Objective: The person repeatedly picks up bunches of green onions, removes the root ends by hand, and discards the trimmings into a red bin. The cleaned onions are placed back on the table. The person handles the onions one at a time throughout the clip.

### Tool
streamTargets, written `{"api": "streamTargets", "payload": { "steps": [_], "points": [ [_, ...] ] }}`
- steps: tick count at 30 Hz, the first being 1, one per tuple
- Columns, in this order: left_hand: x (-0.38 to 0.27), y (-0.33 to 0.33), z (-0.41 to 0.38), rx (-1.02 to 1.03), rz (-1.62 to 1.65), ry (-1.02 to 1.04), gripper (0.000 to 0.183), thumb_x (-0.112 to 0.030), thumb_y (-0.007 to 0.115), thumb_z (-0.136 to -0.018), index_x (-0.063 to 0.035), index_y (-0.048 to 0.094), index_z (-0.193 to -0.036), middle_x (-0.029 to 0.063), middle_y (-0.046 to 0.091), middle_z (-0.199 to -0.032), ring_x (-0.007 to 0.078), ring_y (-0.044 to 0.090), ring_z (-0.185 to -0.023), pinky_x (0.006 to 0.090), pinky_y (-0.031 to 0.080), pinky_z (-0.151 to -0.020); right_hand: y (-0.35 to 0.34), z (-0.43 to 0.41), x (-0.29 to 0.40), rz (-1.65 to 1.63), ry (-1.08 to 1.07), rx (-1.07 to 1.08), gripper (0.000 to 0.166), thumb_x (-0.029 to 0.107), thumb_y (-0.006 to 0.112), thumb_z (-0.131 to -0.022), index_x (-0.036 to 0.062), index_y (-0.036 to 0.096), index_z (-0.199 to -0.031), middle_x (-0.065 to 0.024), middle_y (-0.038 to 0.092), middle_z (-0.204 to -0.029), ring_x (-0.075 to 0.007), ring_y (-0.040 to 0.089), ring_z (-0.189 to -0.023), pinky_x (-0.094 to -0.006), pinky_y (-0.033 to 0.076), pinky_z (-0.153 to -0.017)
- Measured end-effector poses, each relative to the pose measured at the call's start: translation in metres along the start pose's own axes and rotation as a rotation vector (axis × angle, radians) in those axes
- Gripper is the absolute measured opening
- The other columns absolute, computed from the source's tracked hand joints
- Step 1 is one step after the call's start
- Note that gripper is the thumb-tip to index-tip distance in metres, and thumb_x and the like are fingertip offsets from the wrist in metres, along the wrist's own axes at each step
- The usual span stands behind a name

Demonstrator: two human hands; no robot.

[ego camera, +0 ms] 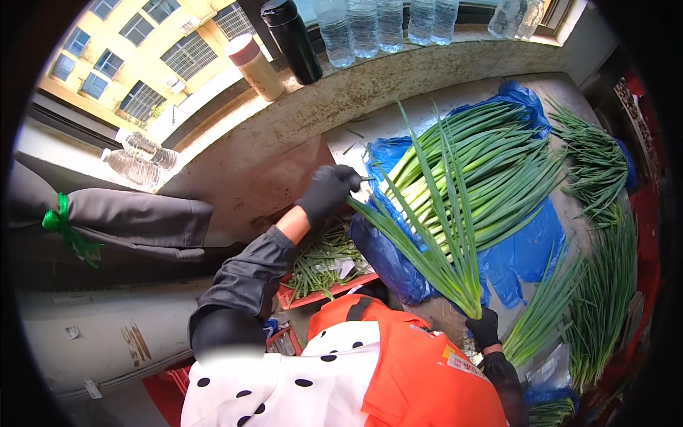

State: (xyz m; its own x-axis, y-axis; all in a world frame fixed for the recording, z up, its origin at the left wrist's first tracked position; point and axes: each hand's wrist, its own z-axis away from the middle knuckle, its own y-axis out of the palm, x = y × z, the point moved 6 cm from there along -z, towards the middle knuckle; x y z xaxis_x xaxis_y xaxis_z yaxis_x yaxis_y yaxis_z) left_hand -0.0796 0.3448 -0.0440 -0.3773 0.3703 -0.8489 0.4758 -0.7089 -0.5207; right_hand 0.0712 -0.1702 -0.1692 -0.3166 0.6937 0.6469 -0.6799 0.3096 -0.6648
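Note:
My right hand (484,326), in a black glove, grips a small bunch of green onions (453,283) by the pale root ends. Their long leaves fan up and to the left. Near the tips of the leftmost leaves is my left hand (333,189), also gloved in black, its fingers curled. A short bit of green leaf (367,179) sticks out at those fingertips. Beyond the held bunch lies a large pile of green onions (480,171) on blue plastic bags (525,256).
Sorted bunches (600,304) and a darker bundle (592,155) lie at the right. Leaf scraps (325,261) fill a red crate (304,299) below my left arm. Water bottles (365,29), a black flask (292,42) and a pink-lidded cup (255,66) stand on the window sill.

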Motion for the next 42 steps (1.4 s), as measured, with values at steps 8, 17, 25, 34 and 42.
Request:
{"api": "streamTargets", "payload": {
  "steps": [8, 17, 25, 34, 42],
  "points": [
    [-0.072, -0.047, -0.021, -0.131, -0.524, 0.497, 0.036, -0.007, 0.064, -0.085, -0.0133, 0.067, -0.12, 0.014, 0.06, -0.132, 0.0321, 0.068, -0.099, 0.0387, 0.055, -0.083, 0.001, 0.001, 0.002, -0.077, 0.023, -0.079, 0.027, 0.018, 0.07, -0.061, 0.001, 0.068, -0.082, -0.0169, 0.067, -0.071, -0.0308, 0.068, -0.066, -0.0398, 0.049, -0.062],
    [-0.022, 0.011, -0.056, 0.149, -0.451, 0.287, 0.009, -0.013, 0.064, -0.085, -0.0071, 0.071, -0.088, 0.0131, 0.069, -0.085, 0.0249, 0.066, -0.077, 0.036, 0.051, -0.07, 0.006, -0.002, -0.016, -0.032, 0.051, -0.03, 0.026, 0.016, 0.069, -0.063, 0.0012, 0.067, -0.085, -0.0193, 0.067, -0.077, -0.0367, 0.067, -0.074, -0.0424, 0.05, -0.066],
    [-0.026, -0.092, -0.043, -0.214, -0.481, 0.295, 0.012, -0.019, 0.064, -0.086, -0.0103, 0.072, -0.089, 0.0093, 0.069, -0.104, 0.0264, 0.064, -0.083, 0.0373, 0.05, -0.072, 0.007, -0.001, -0.016, -0.01, 0.067, -0.027, 0.027, 0.016, 0.069, -0.063, 0.0011, 0.068, -0.085, -0.0188, 0.067, -0.076, -0.0369, 0.067, -0.075, -0.0426, 0.051, -0.065],
    [-0.036, 0.019, 0.035, 0.263, -1.154, 0.626, 0.015, -0.03, 0.067, -0.078, -0.0171, 0.069, -0.086, 0.0027, 0.063, -0.092, 0.0242, 0.056, -0.098, 0.0463, 0.037, -0.094, 0.008, -0.004, -0.025, -0.031, 0.042, -0.047, 0.024, 0.017, 0.069, -0.063, 0.0002, 0.067, -0.08, -0.0187, 0.066, -0.073, -0.0362, 0.067, -0.07, -0.0429, 0.05, -0.063],
    [-0.038, 0.002, 0.046, 0.077, -0.797, 0.643, 0.011, -0.024, 0.064, -0.08, -0.0141, 0.068, -0.082, 0.0061, 0.065, -0.092, 0.0264, 0.06, -0.095, 0.0455, 0.04, -0.086, 0.006, -0.005, -0.015, 0.063, 0.037, -0.013, 0.022, 0.016, 0.07, -0.062, 0.0018, 0.066, -0.078, -0.0195, 0.067, -0.076, -0.0392, 0.066, -0.074, -0.044, 0.05, -0.065]
  ]
}}
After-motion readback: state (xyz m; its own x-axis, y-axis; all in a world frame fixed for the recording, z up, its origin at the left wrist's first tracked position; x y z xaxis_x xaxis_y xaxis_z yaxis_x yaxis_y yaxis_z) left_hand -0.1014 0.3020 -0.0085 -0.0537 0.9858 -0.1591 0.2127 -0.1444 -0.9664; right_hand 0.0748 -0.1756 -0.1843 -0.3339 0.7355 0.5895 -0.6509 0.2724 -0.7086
